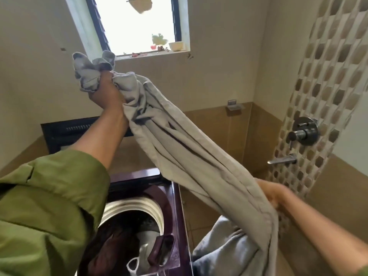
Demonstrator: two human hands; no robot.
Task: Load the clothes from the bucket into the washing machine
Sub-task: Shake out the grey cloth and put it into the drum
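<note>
Cloth: one long grey-beige crumpled fabric garment (179,148) stretches diagonally from upper left to lower right, held at both ends. Left hand (107,90), raised high at far left, has its fingers curled tight round the bunched top end; loose folds stick out above and to the left of the fist. Green sleeve (49,206) is rolled back on that arm. Right hand (272,193), low at near right, grips the lower part of the same garment; the view is blurred there, and the cloth covers the fingers. Below this hand the garment hangs down over a pale blue-grey heap of clothes (225,248) at near right. Dark purple top-loading washing machine (179,232) stands near, below the left arm, left of the heap, lid up; dark and grey items lie in its drum. Bright window (137,24) sits far, behind the raised fist.
</note>
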